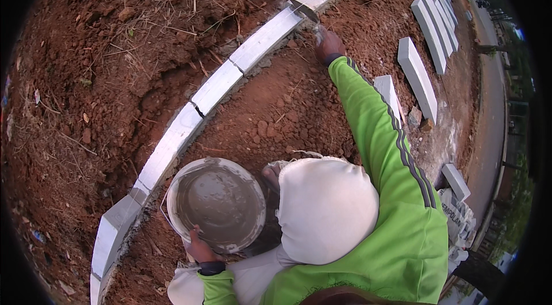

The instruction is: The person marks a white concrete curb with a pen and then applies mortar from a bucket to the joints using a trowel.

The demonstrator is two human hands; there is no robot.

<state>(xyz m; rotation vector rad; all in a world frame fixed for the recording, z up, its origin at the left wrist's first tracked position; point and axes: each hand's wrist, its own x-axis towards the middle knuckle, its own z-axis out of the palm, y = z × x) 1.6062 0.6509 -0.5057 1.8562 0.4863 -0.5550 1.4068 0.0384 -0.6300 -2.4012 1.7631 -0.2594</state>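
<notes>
My right hand [327,44] grips a trowel [306,12], its blade at a joint in a curved row of pale concrete kerb blocks [262,37] laid in the red soil. My left hand [199,246] is closed on the near-left rim of a white bucket [257,204] that holds wet grey cement [215,198]. The bucket sits beside my foot [271,175] and my bent knee in light trousers [328,207]. Grey mortar lines the base of the blocks.
Loose kerb blocks [417,79] lie spaced along the right, with more stacked toward the top right. A crumpled printed sack [457,224] is at lower right. A road [490,144] and trees [520,184] show at the far right edge. Rough soil [98,57] with dry twigs fills the left.
</notes>
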